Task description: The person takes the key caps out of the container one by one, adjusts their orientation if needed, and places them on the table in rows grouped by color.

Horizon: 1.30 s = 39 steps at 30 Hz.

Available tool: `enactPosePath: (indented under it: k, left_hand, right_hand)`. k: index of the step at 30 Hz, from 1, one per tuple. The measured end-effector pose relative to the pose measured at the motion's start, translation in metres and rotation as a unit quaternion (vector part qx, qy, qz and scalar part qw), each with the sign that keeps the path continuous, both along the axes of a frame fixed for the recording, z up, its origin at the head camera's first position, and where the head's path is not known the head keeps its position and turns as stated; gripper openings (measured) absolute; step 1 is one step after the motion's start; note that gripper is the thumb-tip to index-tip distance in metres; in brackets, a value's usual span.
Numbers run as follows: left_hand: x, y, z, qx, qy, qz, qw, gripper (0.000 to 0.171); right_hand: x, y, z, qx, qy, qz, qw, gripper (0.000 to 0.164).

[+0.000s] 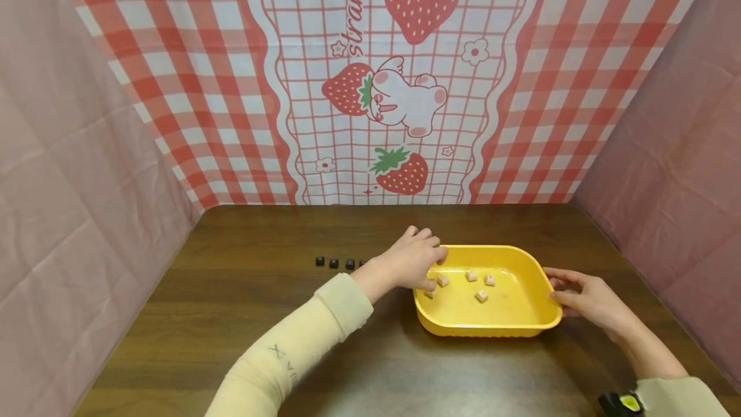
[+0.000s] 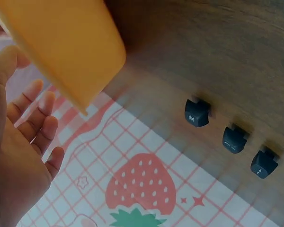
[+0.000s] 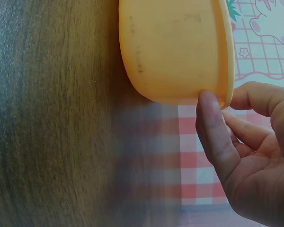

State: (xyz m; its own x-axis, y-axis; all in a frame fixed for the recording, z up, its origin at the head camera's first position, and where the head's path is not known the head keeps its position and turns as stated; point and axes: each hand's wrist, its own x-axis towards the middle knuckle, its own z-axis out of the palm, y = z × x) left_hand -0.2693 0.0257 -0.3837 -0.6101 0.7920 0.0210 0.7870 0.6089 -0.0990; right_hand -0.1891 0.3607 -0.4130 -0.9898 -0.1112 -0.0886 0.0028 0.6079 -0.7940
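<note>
A yellow tray (image 1: 492,331) stands on the table's right half, with several beige keycaps (image 1: 482,296) lying inside it. My right hand (image 1: 590,301) pinches its right end; in the right wrist view the thumb (image 3: 215,127) is on one side of the rim and a finger on the other. Over the tray's left end is my left hand (image 1: 408,262), its fingers loosely bent and spread, its thumb near a beige keycap. In the left wrist view nothing shows in the left palm (image 2: 21,175). Black keycaps (image 2: 197,113), one marked M, lie left of the tray.
The row of black keycaps (image 1: 334,263) runs along the dark wooden table (image 1: 231,314), partly hidden behind the left wrist. A strawberry-print cloth (image 1: 399,114) hangs at the back edge, with pink cloths (image 1: 654,147) along both sides.
</note>
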Motion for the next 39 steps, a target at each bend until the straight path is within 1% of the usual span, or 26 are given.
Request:
enactPosePath:
  k: [4, 7, 10, 15, 18, 22, 26, 30, 39]
  left_hand:
    - [-0.001, 0.003, -0.006, -0.024, -0.001, -0.007, 0.9997, 0.039]
    - [-0.002, 0.008, -0.010, -0.041, -0.003, -0.007, 0.9991, 0.034]
    - [-0.001, 0.014, -0.013, -0.058, -0.008, -0.003, 0.9983, 0.028]
    - [0.000, 0.023, -0.016, -0.085, -0.006, 0.010, 0.9963, 0.028]
    - [0.000, 0.026, -0.019, -0.099, -0.006, 0.019, 0.9949, 0.024]
    - [0.000, 0.030, -0.021, -0.109, -0.008, 0.028, 0.9936, 0.020]
    - [0.001, 0.035, -0.023, -0.120, -0.019, 0.037, 0.9919, 0.016]
    - [0.002, 0.037, -0.026, -0.127, -0.028, 0.045, 0.9905, 0.018]
    - [0.002, 0.038, -0.028, -0.140, -0.022, 0.051, 0.9885, 0.019]
  right_hand:
    - [-0.001, 0.000, 0.001, 0.003, 0.006, 0.001, 1.000, 0.058]
    - [-0.001, 0.000, 0.002, 0.002, 0.006, 0.002, 1.000, 0.058]
    - [-0.001, 0.000, 0.003, -0.003, 0.005, 0.003, 1.000, 0.058]
    - [-0.001, 0.000, 0.001, -0.007, -0.001, 0.003, 1.000, 0.059]
    - [0.000, 0.000, 0.001, -0.006, -0.004, 0.003, 1.000, 0.059]
    - [0.000, 0.000, 0.000, -0.007, -0.003, 0.002, 1.000, 0.059]
    - [0.000, 0.000, 0.000, -0.006, -0.002, 0.001, 1.000, 0.059]
    - [0.000, 0.000, 0.000, 0.001, -0.001, -0.001, 1.000, 0.059]
    - [0.000, -0.001, 0.000, 0.001, -0.003, -0.003, 1.000, 0.059]
